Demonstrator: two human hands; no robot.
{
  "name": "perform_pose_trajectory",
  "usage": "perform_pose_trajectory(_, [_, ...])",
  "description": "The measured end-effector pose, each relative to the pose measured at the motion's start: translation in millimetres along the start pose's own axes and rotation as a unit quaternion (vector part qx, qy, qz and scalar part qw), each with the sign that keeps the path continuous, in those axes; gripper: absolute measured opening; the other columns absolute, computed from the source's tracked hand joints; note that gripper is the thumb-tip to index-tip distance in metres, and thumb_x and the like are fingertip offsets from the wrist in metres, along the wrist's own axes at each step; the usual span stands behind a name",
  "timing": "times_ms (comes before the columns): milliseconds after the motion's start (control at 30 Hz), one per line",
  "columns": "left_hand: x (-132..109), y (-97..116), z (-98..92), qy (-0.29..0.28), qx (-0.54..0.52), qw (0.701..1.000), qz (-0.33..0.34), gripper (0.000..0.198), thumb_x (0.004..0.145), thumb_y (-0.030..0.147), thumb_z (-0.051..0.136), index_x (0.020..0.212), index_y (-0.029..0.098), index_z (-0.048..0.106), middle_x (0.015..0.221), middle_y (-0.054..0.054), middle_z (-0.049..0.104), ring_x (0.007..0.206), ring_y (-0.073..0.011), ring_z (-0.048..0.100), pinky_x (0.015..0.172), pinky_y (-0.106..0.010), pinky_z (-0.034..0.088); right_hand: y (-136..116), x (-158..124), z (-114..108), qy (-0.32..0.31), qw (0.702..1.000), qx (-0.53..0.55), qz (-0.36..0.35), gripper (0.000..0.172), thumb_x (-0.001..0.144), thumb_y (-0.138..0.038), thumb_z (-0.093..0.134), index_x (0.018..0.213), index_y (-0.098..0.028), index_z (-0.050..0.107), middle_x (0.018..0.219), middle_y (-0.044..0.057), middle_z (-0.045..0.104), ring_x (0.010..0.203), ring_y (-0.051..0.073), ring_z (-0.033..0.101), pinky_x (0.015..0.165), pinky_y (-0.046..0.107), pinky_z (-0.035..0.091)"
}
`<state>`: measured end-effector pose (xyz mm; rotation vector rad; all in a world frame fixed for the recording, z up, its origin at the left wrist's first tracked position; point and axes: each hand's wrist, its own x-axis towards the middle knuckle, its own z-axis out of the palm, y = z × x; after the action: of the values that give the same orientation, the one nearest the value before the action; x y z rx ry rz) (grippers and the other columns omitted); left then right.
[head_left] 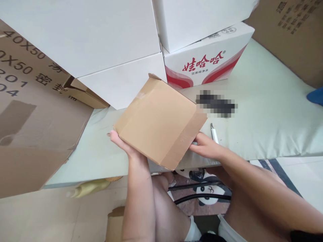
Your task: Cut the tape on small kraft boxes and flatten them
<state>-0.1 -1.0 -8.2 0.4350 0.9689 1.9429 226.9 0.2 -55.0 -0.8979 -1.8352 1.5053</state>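
Bare forearms are nearest to the camera; the left hand holds the lower left corner of a brown cardboard box, and the right hand grips its right edge, with fingers partly hidden; the box is tilted over the front of the tabletop, and I cannot tell if they touch. The step seems to be handling this box; the next move, I judge, calls for even support from both sides. Pale green cloth covers the tabletop; along it, from left to right, are a large printed carton, white boxes, a red-lettered box, a slim white cutter and, behind it, a pixelated dark object; at lower left shows a tiled floor.
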Motion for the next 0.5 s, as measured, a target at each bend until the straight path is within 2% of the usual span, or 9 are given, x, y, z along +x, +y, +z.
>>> perform_pose_trajectory(100, [-2, -2, 2.8, 0.005, -0.013, 1.000, -0.008, 0.048, 0.088, 0.066, 0.043, 0.075, 0.021, 0.055, 0.079, -0.008, 0.064, 0.079, -0.0249, 0.058, 0.071, -0.036, 0.046, 2, -2, 14, -0.025, 0.999, -0.043, -0.012, 0.026, 0.083, -0.026, 0.060, 0.104, -0.020, 0.074, 0.108, 0.007, 0.079, 0.101, 0.027, 0.073, 0.093, 0.045, 0.059])
perform_pose_trajectory(267, [-1, -8, 1.7, -0.007, 0.004, 1.000, 0.005, 0.052, 0.085, 0.069, 0.044, 0.083, 0.020, 0.062, 0.087, -0.010, 0.068, 0.087, -0.0277, 0.060, 0.073, -0.036, 0.046, 3, -4, 30, -0.066, 0.994, -0.079, -0.043, 0.033, 0.084, -0.020, 0.059, 0.113, -0.023, 0.074, 0.121, 0.007, 0.077, 0.114, 0.029, 0.071, 0.100, 0.047, 0.057])
perform_pose_trajectory(367, [2, -12, -0.8, -0.021, 0.016, 1.000, 0.005, 0.055, 0.084, 0.069, 0.043, 0.088, 0.018, 0.064, 0.093, -0.012, 0.069, 0.092, -0.0300, 0.062, 0.072, -0.037, 0.046, 6, -3, 35, -0.061, 0.991, -0.106, -0.054, 0.032, 0.085, -0.020, 0.059, 0.113, -0.024, 0.075, 0.122, 0.007, 0.077, 0.116, 0.029, 0.071, 0.102, 0.047, 0.056])
perform_pose_trajectory(500, [1, -13, -0.7, -0.011, -0.005, 1.000, 0.010, 0.050, 0.084, 0.068, 0.045, 0.082, 0.020, 0.060, 0.085, -0.009, 0.067, 0.084, -0.0262, 0.060, 0.070, -0.035, 0.045, 15, -4, 44, -0.023, 0.978, -0.204, -0.046, 0.034, 0.086, -0.027, 0.063, 0.117, -0.022, 0.075, 0.127, 0.013, 0.074, 0.118, 0.035, 0.070, 0.098, 0.049, 0.057])
